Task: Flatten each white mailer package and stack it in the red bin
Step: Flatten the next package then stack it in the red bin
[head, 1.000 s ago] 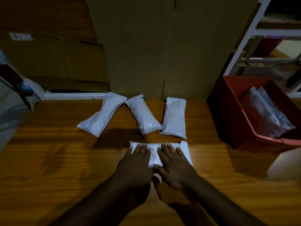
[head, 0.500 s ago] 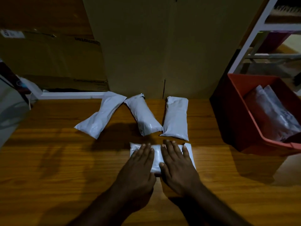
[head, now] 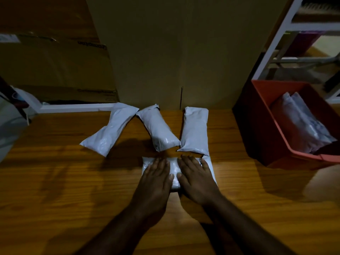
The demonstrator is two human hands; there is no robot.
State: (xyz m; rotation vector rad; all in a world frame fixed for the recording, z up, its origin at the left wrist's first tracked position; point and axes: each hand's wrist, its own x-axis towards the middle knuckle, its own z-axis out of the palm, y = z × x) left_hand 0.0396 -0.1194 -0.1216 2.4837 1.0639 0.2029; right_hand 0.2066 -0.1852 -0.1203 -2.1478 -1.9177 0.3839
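Change, head view: since a second ago our palms have slid forward, from 6 toward 12 o'clock, covering more of the near mailer (head: 174, 169).
Left hand (head: 155, 178): flat, fingers spread, pressing the mailer's left half.
Right hand (head: 196, 178): flat, fingers spread, on its right half.
Waiting mailers: left (head: 108, 132), middle (head: 159, 131) and right (head: 196, 132), puffy, at 12 o'clock just beyond our fingertips.
Red bin (head: 266, 115): at 2 o'clock, flattened mailers (head: 301, 122) already inside.
Technique: we judge it best to press from the centre outward, driving air toward an open end, weight even on both palms.
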